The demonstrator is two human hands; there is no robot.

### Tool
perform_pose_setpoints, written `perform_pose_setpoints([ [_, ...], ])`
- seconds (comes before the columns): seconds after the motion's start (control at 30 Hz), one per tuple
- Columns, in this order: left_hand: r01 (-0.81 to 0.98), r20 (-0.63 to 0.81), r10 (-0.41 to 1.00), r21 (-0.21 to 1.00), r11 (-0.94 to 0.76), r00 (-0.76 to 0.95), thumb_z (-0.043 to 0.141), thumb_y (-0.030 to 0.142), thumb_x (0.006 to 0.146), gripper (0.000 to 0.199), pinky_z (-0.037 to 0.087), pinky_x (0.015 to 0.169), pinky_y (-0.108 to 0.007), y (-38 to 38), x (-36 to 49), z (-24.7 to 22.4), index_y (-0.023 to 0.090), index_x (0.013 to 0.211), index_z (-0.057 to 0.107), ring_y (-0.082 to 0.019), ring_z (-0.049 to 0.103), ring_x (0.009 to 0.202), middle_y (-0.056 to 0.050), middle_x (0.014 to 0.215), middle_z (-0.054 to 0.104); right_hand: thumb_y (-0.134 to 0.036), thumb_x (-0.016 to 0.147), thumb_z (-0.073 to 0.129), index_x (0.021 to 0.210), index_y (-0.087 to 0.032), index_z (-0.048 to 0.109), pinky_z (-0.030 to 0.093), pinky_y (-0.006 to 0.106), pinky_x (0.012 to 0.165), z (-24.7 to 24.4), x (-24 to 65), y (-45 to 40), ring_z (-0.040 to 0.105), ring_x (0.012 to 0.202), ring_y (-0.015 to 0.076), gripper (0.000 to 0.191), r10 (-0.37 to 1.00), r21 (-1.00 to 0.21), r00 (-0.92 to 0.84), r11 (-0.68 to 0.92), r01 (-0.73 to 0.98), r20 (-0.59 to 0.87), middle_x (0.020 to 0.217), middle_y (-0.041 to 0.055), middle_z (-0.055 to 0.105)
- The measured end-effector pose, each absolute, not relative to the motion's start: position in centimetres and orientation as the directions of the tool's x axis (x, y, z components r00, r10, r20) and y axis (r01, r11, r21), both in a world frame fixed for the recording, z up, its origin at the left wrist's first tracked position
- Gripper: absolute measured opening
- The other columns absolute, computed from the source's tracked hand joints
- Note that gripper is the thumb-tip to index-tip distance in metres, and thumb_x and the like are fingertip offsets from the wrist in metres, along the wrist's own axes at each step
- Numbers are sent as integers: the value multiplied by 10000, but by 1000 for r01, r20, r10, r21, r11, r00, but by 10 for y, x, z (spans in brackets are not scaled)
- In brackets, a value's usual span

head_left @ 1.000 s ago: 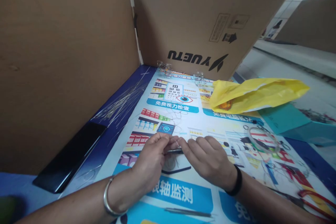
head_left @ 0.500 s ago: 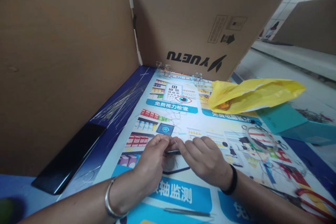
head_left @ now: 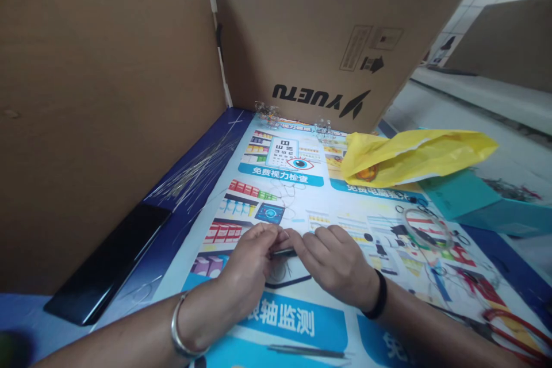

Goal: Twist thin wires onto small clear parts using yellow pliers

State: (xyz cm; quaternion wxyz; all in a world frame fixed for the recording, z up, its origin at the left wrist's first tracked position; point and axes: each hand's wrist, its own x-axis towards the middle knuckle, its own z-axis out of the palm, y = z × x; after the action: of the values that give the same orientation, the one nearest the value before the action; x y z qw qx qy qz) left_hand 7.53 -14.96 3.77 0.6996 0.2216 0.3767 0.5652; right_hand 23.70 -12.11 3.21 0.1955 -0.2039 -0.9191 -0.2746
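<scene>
My left hand [head_left: 245,261] and my right hand [head_left: 334,264] meet over the printed sheet, both with fingers closed. Between their fingertips is a thin wire [head_left: 287,234], pinched from both sides. A short dark rod [head_left: 283,252] runs just below it, its left end at my left fingers; my fingers hide its ends. Fine wire strands hang beneath the rod. Nearer to me, a slim metal tool like tweezers [head_left: 306,351] lies flat on the sheet.
Cardboard panels [head_left: 302,29] stand behind and at the left. A black phone-like slab [head_left: 110,264] and loose straight wires [head_left: 194,172] lie left. To the right are a yellow bag [head_left: 422,152], a teal box [head_left: 509,218], a wire coil [head_left: 426,230] and red-handled pliers [head_left: 517,333].
The whole view has shifted very slightly. My hands keep the same pinched pose, with the right index finger a touch closer to the left fingertips.
</scene>
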Motion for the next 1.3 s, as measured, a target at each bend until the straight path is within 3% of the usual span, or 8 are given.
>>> perform_pose_setpoints([
  [0.23, -586, -296, 953, 760, 280, 72, 557, 200, 778, 132, 403, 738, -281, -150, 74, 37, 157, 654, 541, -135, 537, 715, -17, 708, 578, -116, 848, 497, 1071, -71, 563, 316, 338, 568, 32, 236, -121, 460, 626, 152, 237, 271, 414, -830, 765, 493, 488, 672, 26, 551],
  [0.47, -444, -195, 978, 871, 208, 74, 581, 268, 793, 155, 414, 837, -312, -145, 68, 31, 171, 683, 532, -158, 599, 814, -19, 761, 641, -96, 856, 453, 977, -82, 595, 322, 329, 575, 33, 236, -124, 457, 625, 151, 186, 321, 370, -810, 765, 528, 491, 666, 33, 533],
  [0.6, -250, -113, 992, 960, 124, 54, 561, 278, 809, 128, 418, 862, -327, -143, 62, 33, 179, 728, 566, -188, 610, 908, -42, 850, 673, -95, 855, 428, 842, -113, 606, 325, 318, 585, 31, 234, -126, 455, 615, 158, 179, 443, 254, -764, 761, 597, 470, 644, 32, 530],
  [0.7, -16, 25, 996, 1000, -24, 83, 530, 247, 824, 114, 423, 821, -309, -144, 57, 33, 197, 792, 627, -190, 608, 880, -46, 858, 679, -148, 852, 459, 760, -144, 593, 327, 298, 576, 27, 234, -126, 467, 588, 154, 162, 525, 107, -729, 775, 623, 440, 606, 19, 536],
  [0.8, 169, 132, 976, 972, -162, 172, 524, 193, 818, 172, 413, 797, -306, -147, 52, 30, 229, 903, 668, -198, 607, 862, -55, 903, 689, -220, 844, 511, 772, -154, 601, 335, 272, 563, 25, 234, -126, 502, 572, 141, 133, 596, -43, -718, 779, 625, 360, 602, 8, 572],
  [0.93, 192, 212, 935, 943, -272, 284, 554, 106, 767, 289, 392, 870, -339, -150, 49, 27, 259, 978, 676, -223, 599, 931, -65, 971, 691, -262, 804, 581, 713, -164, 610, 349, 248, 564, 26, 233, -125, 554, 592, 134, 137, 671, -158, -715, 741, 653, 197, 647, 8, 632],
  [1.1, 158, 234, 884, 934, -319, 404, 555, 68, 751, 333, 324, 983, -390, -151, 49, 30, 255, 998, 676, -245, 565, 1044, -85, 1074, 662, -200, 775, 579, 696, -172, 611, 346, 226, 559, 29, 235, -124, 576, 603, 128, 90, 707, -205, -701, 702, 682, 88, 671, -1, 653],
  [1.3, 228, 265, 816, 874, -428, 514, 529, 84, 789, 336, 304, 1000, -380, -151, 46, 31, 249, 1054, 656, -234, 556, 1071, -93, 1106, 649, -199, 752, 592, 701, -176, 612, 350, 227, 578, 31, 237, -126, 586, 639, 137, 59, 702, -204, -710, 704, 680, 59, 694, 1, 660],
])
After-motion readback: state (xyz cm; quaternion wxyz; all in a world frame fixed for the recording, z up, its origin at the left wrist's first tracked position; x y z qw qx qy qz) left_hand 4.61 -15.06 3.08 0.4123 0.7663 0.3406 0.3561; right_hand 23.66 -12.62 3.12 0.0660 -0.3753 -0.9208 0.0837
